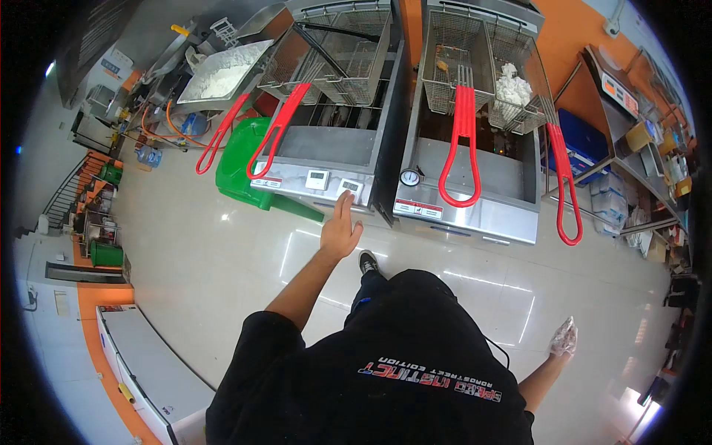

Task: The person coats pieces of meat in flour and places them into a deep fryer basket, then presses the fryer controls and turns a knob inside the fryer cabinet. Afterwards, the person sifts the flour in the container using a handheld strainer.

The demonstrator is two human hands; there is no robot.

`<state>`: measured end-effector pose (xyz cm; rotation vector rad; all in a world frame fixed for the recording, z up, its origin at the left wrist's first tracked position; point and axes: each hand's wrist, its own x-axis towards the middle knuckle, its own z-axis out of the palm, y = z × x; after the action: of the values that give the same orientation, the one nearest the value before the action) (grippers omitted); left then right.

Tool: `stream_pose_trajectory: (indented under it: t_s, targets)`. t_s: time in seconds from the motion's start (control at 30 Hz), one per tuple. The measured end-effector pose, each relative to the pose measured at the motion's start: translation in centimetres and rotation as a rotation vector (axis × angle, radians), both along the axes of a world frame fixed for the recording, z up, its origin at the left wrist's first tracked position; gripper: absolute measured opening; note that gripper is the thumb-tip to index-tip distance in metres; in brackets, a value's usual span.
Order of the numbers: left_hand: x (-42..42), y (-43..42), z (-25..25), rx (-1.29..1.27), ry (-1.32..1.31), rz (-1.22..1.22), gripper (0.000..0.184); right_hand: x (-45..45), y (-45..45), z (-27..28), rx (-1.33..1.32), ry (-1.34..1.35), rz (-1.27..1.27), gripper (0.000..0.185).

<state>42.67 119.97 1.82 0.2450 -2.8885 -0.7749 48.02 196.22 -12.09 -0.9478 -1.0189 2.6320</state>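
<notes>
My bare left hand (341,231) reaches forward with its fingers stretched out. Its fingertips are at a small white timer (350,188) on the front of the left fryer (319,144); contact looks likely. Beside that timer sits a second white timer (317,179). Out to the right, my right hand (564,338) wears a clear plastic glove, fingers extended and apart from any object. Red-handled fry baskets (451,63) rest over both fryers. White, floury-looking food fills part of the far-right basket (521,59), while a small brown piece lies in the one beside it.
A round dial thermometer (409,177) is on the right fryer (475,159). Black tongs (319,48) lie across the left baskets. A tray of white flour (222,73) and a green bin (241,159) stand left. A steel shelf with a scale (619,93) is at right.
</notes>
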Motion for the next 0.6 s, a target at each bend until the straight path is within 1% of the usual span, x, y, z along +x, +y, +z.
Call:
stream_pose_trajectory:
  t_s: [0.03, 0.07, 0.1, 0.13, 0.17, 0.2, 0.27, 0.37, 0.4, 0.47, 0.6]
  targets:
    - [-0.1, 0.2, 0.5, -0.012, -0.026, -0.001, 0.065, 0.7, 3.2, -3.7, 0.790, -0.065, 0.454, 0.045]
    - [-0.1, 0.4, 1.0, -0.025, -0.054, -0.005, 0.066, 1.3, 6.2, -7.2, 1.285, 0.003, 0.578, 0.045]
    - [-0.2, 0.3, 1.2, -0.028, -0.053, -0.010, 0.066, 0.4, 2.6, -2.8, 1.498, -0.295, 0.714, 0.045]
    - [-0.2, 0.3, 1.3, -0.041, -0.086, -0.012, 0.067, -0.8, -2.1, 2.6, 1.748, -0.627, 0.944, 0.045]
    - [-0.1, 0.2, 1.4, -0.054, -0.121, -0.013, 0.068, -2.2, -8.4, 9.9, 1.911, -0.905, 1.214, 0.045]
    - [-0.1, 0.1, 1.3, -0.054, -0.126, -0.012, 0.068, -2.0, -8.1, 9.4, 1.909, -0.907, 1.220, 0.045]
    - [0.3, 0.0, 1.1, -0.095, -0.206, -0.030, 0.070, -1.2, -6.2, 7.0, 2.024, -0.833, 1.160, 0.044]
    - [0.3, 0.0, 1.7, -0.127, -0.129, -0.065, 0.070, -1.3, -3.5, 3.4, 2.186, -0.703, 1.024, 0.043]
    - [0.2, 0.0, 1.8, -0.128, -0.124, -0.067, 0.070, -1.4, -2.9, 2.6, 2.186, -0.703, 1.016, 0.043]
    - [0.2, -0.1, 2.0, -0.140, -0.121, -0.068, 0.068, -1.2, -2.0, 1.6, 1.917, -0.602, 0.846, 0.043]
    - [0.3, -0.4, 1.3, -0.091, -0.110, -0.069, 0.067, -1.4, -3.2, 3.3, 1.913, -0.654, 0.907, 0.050]
